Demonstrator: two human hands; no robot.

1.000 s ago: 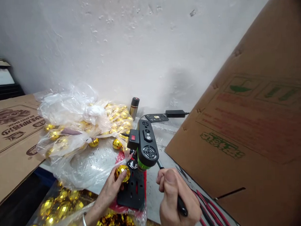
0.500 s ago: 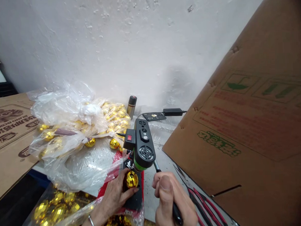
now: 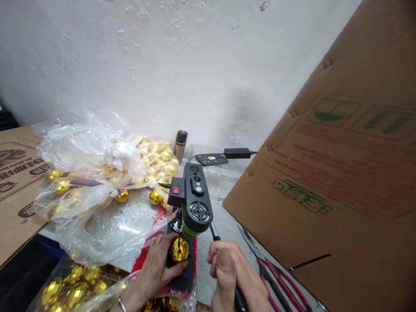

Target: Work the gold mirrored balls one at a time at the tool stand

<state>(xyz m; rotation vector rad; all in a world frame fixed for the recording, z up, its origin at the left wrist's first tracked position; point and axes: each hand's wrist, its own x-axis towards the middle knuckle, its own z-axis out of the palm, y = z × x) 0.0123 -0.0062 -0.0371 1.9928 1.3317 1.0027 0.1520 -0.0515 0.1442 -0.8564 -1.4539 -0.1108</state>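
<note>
My left hand point(image 3: 164, 260) is closed round a faceted gold mirror ball point(image 3: 179, 250), with the thumb and fingers at its sides. It rests over the black base plate point(image 3: 185, 278) of a small bench machine, which looks like a drill press. Above and just behind the ball is the machine's black head point(image 3: 196, 197), with round vents and a green band underneath. A dark spot or stem shows on top of the ball. My right hand point(image 3: 237, 278) is wrapped round the black grip of the machine's lever point(image 3: 214, 232).
Clear plastic bags of gold balls point(image 3: 102, 173) lie behind on the left; another bag point(image 3: 74, 288) sits in front. Red-handled shears point(image 3: 280, 281) lie right, beside a tall cardboard box point(image 3: 331, 170). A spray can point(image 3: 180, 146) and power adapter point(image 3: 238, 153) stand by the wall.
The whole view has shifted slightly, so most things sit a little further left. Both hands keep their holds, and the ball looks slightly turned, with a dark spot or stem on top.
</note>
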